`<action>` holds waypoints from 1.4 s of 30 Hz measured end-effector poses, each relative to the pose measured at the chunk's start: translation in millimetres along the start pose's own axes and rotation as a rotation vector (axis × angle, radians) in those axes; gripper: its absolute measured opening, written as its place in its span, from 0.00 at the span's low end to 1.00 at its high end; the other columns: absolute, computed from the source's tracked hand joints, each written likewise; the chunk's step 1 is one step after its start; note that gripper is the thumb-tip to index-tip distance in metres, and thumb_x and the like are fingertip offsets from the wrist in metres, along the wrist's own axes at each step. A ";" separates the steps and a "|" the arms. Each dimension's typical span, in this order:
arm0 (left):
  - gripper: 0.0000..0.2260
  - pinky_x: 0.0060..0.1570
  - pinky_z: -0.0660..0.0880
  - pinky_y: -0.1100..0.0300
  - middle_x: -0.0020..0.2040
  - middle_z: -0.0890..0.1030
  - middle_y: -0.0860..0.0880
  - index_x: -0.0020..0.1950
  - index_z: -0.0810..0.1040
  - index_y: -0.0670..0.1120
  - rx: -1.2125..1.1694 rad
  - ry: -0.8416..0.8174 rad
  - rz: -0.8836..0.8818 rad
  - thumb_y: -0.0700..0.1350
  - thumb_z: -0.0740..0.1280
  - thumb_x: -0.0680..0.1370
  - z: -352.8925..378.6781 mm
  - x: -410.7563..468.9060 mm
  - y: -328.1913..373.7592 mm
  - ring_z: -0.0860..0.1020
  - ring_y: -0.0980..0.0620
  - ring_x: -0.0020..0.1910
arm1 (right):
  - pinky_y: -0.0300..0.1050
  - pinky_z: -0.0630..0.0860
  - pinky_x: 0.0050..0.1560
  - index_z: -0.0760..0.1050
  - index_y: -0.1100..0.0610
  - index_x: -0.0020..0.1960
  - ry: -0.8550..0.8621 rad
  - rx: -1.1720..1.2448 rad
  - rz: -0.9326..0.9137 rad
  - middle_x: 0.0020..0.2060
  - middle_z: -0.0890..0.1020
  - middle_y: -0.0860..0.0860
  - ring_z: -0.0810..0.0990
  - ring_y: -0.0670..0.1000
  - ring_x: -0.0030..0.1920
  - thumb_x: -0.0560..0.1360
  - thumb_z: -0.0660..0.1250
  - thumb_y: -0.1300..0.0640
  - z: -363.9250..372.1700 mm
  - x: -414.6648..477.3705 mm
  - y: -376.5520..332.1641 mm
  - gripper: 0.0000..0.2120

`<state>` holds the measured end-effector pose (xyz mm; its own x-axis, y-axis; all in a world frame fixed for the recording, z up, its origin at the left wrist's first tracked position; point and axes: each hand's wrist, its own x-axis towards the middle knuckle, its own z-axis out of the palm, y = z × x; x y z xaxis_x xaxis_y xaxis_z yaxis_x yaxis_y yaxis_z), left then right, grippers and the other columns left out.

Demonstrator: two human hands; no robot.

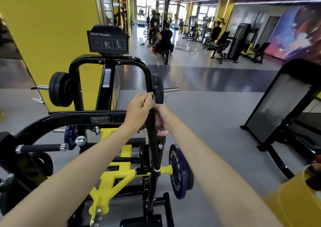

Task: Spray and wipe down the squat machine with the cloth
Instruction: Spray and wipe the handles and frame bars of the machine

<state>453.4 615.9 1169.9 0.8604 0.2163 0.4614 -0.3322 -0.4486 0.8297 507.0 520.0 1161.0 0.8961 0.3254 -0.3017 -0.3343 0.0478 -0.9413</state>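
Squat machine (100,119), black and yellow frame, placard reading SQUAT TRAINER.

Upright post (157,159), black, long axis steep, its foot toward the wearer.

Weight plate (178,171), purple, just right of the post's base.

Left hand (139,108), fingers curled at the post's left edge; whether they pinch post or cloth cannot be told.

Right hand (163,111), wrapped on the cloth, the nearer hand to it.

Cloth (159,122), pink, bunched against the post's right side and hanging along its axis. A wipe would likely run down the post.
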 end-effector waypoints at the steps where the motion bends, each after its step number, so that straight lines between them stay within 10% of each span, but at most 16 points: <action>1: 0.12 0.59 0.70 0.62 0.53 0.78 0.51 0.54 0.81 0.42 -0.026 -0.036 -0.020 0.43 0.58 0.82 -3.0 1.4 1.8 0.75 0.56 0.58 | 0.42 0.78 0.41 0.77 0.55 0.52 0.030 0.020 -0.015 0.34 0.84 0.50 0.80 0.51 0.41 0.79 0.58 0.60 3.0 -6.6 -8.5 0.10; 4: 0.16 0.57 0.66 0.69 0.57 0.77 0.54 0.63 0.77 0.45 -0.222 -0.131 -0.143 0.50 0.56 0.83 -10.4 4.1 15.9 0.73 0.61 0.60 | 0.43 0.78 0.40 0.67 0.58 0.67 0.147 0.061 -0.097 0.47 0.84 0.57 0.82 0.54 0.45 0.76 0.63 0.60 6.2 -3.8 -23.6 0.20; 8: 0.28 0.64 0.69 0.56 0.64 0.73 0.50 0.77 0.57 0.48 -0.482 -0.130 -0.412 0.54 0.61 0.80 -19.6 17.5 20.2 0.73 0.53 0.62 | 0.55 0.77 0.51 0.78 0.62 0.38 0.176 -0.056 -0.174 0.39 0.78 0.63 0.78 0.59 0.39 0.78 0.61 0.56 12.2 -10.6 -44.0 0.14; 11: 0.14 0.57 0.73 0.54 0.52 0.82 0.47 0.65 0.75 0.44 -0.540 -0.233 -0.374 0.44 0.63 0.80 -29.9 25.3 17.5 0.79 0.50 0.52 | 0.53 0.76 0.46 0.79 0.58 0.42 0.097 -0.086 -0.228 0.42 0.80 0.61 0.78 0.58 0.41 0.79 0.60 0.58 23.5 -22.1 -57.2 0.11; 16: 0.10 0.45 0.70 0.68 0.54 0.80 0.52 0.55 0.81 0.49 -0.354 0.158 -0.339 0.39 0.63 0.79 -45.5 39.5 15.7 0.76 0.56 0.54 | 0.51 0.72 0.59 0.77 0.57 0.55 0.228 -0.397 -0.369 0.56 0.80 0.54 0.76 0.51 0.55 0.76 0.64 0.53 23.5 -24.5 -53.8 0.11; 21: 0.06 0.35 0.67 0.75 0.39 0.77 0.49 0.45 0.79 0.36 0.144 -0.253 -0.148 0.31 0.62 0.76 -59.3 26.9 -7.6 0.73 0.57 0.39 | 0.55 0.69 0.66 0.74 0.50 0.57 0.282 -0.502 -0.367 0.59 0.77 0.49 0.72 0.53 0.63 0.73 0.63 0.45 33.0 -16.5 -44.0 0.15; 25: 0.18 0.31 0.63 0.70 0.30 0.68 0.53 0.32 0.66 0.48 -0.051 -0.216 -0.111 0.25 0.56 0.71 -40.0 9.0 -0.5 0.65 0.58 0.32 | 0.50 0.67 0.64 0.74 0.52 0.56 0.256 -0.566 -0.367 0.54 0.78 0.48 0.73 0.51 0.58 0.76 0.59 0.44 43.5 -12.1 -34.9 0.15; 34: 0.15 0.39 0.66 0.69 0.35 0.73 0.54 0.37 0.72 0.44 0.064 -0.258 -0.119 0.24 0.57 0.71 -12.4 -35.1 -68.6 0.70 0.65 0.35 | 0.29 0.64 0.37 0.77 0.60 0.58 0.202 -0.604 -0.349 0.47 0.79 0.53 0.73 0.43 0.39 0.83 0.49 0.48 41.8 -14.6 -34.9 0.23; 39: 0.16 0.41 0.66 0.71 0.36 0.73 0.51 0.33 0.68 0.43 0.065 -0.337 -0.236 0.25 0.55 0.75 10.5 -51.7 -90.4 0.68 0.64 0.38 | 0.57 0.74 0.61 0.79 0.54 0.37 0.207 -0.498 -0.288 0.36 0.80 0.53 0.78 0.56 0.45 0.77 0.55 0.46 49.3 -7.0 -30.1 0.19; 42: 0.19 0.35 0.64 0.73 0.31 0.68 0.55 0.31 0.60 0.45 0.101 -0.363 -0.290 0.26 0.55 0.77 22.9 -59.9 -102.5 0.65 0.64 0.33 | 0.53 0.76 0.58 0.78 0.55 0.40 0.174 -0.495 -0.275 0.33 0.80 0.54 0.79 0.54 0.39 0.80 0.54 0.51 48.2 -15.9 -31.4 0.18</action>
<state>444.8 629.1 1050.0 0.9975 0.0361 0.0608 -0.0346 -0.5003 0.8651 489.1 558.8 1202.6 0.9792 0.2020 -0.0180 0.0553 -0.3511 -0.9347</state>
